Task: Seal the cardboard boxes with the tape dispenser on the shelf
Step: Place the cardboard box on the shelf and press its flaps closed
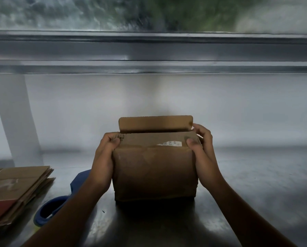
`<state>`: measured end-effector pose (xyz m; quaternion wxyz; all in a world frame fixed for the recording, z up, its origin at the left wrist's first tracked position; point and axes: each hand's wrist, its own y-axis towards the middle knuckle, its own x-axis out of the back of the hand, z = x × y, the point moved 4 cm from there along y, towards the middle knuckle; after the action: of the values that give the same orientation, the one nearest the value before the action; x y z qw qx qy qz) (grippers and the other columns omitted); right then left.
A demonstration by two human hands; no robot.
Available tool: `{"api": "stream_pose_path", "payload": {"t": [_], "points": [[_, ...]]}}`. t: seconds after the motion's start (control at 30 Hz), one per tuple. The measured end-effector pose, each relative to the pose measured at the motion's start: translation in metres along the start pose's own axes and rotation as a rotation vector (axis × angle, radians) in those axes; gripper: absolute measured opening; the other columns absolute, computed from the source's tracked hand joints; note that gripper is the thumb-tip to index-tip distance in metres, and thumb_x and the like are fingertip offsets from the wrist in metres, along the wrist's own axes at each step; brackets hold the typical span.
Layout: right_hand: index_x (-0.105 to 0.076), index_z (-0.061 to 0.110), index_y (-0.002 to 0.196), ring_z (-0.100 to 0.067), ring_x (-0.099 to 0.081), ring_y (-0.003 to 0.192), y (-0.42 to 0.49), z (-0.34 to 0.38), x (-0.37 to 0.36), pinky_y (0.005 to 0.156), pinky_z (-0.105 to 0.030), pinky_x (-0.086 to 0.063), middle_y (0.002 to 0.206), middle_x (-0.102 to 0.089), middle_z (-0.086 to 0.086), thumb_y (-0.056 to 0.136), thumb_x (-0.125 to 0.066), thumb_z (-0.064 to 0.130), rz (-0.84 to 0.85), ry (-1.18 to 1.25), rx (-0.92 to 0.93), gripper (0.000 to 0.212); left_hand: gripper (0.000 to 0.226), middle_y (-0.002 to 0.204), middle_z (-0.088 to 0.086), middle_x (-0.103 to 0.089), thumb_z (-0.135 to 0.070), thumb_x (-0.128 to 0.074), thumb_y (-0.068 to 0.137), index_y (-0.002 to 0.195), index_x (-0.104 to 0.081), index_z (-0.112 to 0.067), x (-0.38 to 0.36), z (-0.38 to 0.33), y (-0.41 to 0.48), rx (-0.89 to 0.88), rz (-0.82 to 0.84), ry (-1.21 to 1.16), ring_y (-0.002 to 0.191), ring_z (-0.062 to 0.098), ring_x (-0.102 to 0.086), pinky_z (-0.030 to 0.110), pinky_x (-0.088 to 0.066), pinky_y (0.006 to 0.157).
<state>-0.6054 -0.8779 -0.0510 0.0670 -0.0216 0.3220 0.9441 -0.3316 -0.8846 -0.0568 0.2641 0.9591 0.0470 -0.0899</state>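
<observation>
A worn brown cardboard box (pixel 154 172) is sitting on the shiny grey metal desk (pixel 256 184), about midway between its left and right edges and close to the near edge. Its front wall is creased and dented. The near top flap is lying folded down and bearing a torn white printed label (pixel 169 143), while the far flap (pixel 155 123) is standing upright.

The left hand (pixel 104 157) is gripping the box's upper left corner, fingers curled over the top. The right hand (pixel 202 150) is gripping the upper right corner, thumb pressing on the near flap.

A blue plastic tape dispenser (pixel 78 182) is lying just left of the box, largely hidden behind the left forearm. A stack of flattened brown cardboard (pixel 15 189) is running off the left edge. The label's print is too blurred to read.
</observation>
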Motion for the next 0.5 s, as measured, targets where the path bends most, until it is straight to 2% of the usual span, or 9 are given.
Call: {"api": "stream_pose_path", "payload": {"t": [0.07, 0.17, 0.3, 0.37, 0.5], "points": [[-0.043, 0.044, 0.142, -0.006, -0.051, 0.129, 0.0003, 0.001, 0.0013, 0.085, -0.018, -0.053, 0.14, -0.046, 0.01, 0.085, -0.057, 0.041, -0.016, 0.022, 0.002, 0.06, 0.023, 0.113, -0.004, -0.07, -0.041, -0.058, 0.087, 0.109, -0.064, -0.037, -0.0009, -0.0008, -0.001, -0.025, -0.02, -0.004, 0.104, 0.017, -0.065, 0.035, -0.05, 0.086], [-0.042, 0.046, 0.145, 0.001, -0.047, 0.13, -0.0022, 0.0002, 0.0017, 0.083, -0.009, -0.049, 0.146, -0.041, 0.015, 0.086, -0.056, 0.04, -0.025, 0.024, 0.002, 0.061, 0.043, 0.116, -0.013, -0.069, -0.042, -0.06, 0.088, 0.128, -0.053, -0.056, -0.0012, -0.0025, -0.0025, -0.024, -0.034, -0.01, 0.11, 0.012, -0.068, 0.03, -0.052, 0.086], [-0.038, 0.048, 0.15, -0.008, -0.053, 0.131, -0.0025, -0.0038, 0.0011, 0.089, -0.019, -0.054, 0.147, -0.046, 0.017, 0.09, -0.056, 0.036, -0.004, 0.06, -0.028, 0.064, 0.055, 0.13, -0.008, -0.064, -0.037, -0.056, 0.09, 0.141, -0.046, -0.054, -0.0027, -0.0047, -0.0023, -0.01, -0.002, -0.01, 0.117, 0.014, -0.066, 0.03, -0.05, 0.094], [-0.035, 0.049, 0.152, -0.009, -0.057, 0.127, -0.0012, -0.0039, 0.0007, 0.096, -0.026, -0.054, 0.145, -0.049, 0.015, 0.091, -0.057, 0.034, 0.005, 0.075, -0.038, 0.066, 0.051, 0.136, -0.001, -0.062, -0.031, -0.053, 0.095, 0.141, -0.048, -0.051, -0.0032, -0.0061, -0.0019, -0.012, 0.027, -0.011, 0.123, 0.019, -0.064, 0.032, -0.048, 0.097], [-0.034, 0.053, 0.151, -0.011, -0.056, 0.129, -0.0017, -0.0052, 0.0016, 0.106, -0.038, -0.051, 0.147, -0.049, 0.012, 0.085, -0.058, 0.04, 0.012, 0.074, -0.059, 0.071, 0.053, 0.136, 0.002, -0.064, -0.032, -0.054, 0.088, 0.136, -0.053, -0.055, -0.0035, -0.0091, -0.0027, -0.001, 0.056, 0.0, 0.122, 0.02, -0.064, 0.036, -0.049, 0.099]]}}
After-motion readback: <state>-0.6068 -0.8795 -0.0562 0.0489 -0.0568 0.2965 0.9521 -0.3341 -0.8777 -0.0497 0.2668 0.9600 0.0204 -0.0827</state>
